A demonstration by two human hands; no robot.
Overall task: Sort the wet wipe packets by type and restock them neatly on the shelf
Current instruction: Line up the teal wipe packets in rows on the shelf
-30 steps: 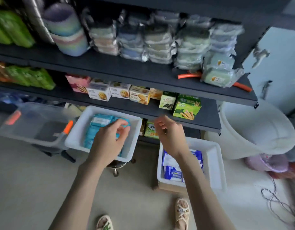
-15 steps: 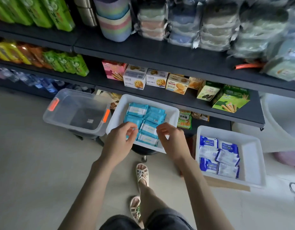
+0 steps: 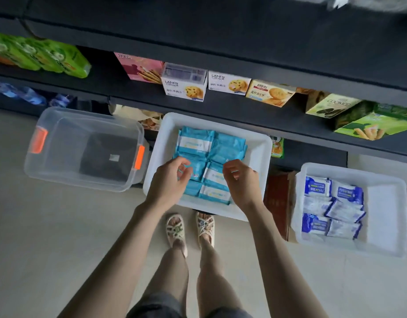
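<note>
The middle white tray [image 3: 263, 154] holds teal wipe packets [image 3: 211, 146] laid flat in rows. Both hands hang over its near half: left hand [image 3: 169, 182] and right hand [image 3: 241, 184], fingers loosely curled; I cannot tell whether either grips a packet. Right of this tray, a second white tray [image 3: 386, 216] holds dark-blue packets [image 3: 331, 210]. Left of it sits a clear bin [image 3: 60, 125]. Behind it, a dark shelf [image 3: 243, 111] carries biscuit boxes [image 3: 184, 86].

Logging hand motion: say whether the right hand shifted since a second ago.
Yes: right hand went left, from beside the middle tray to above its teal packets.
</note>
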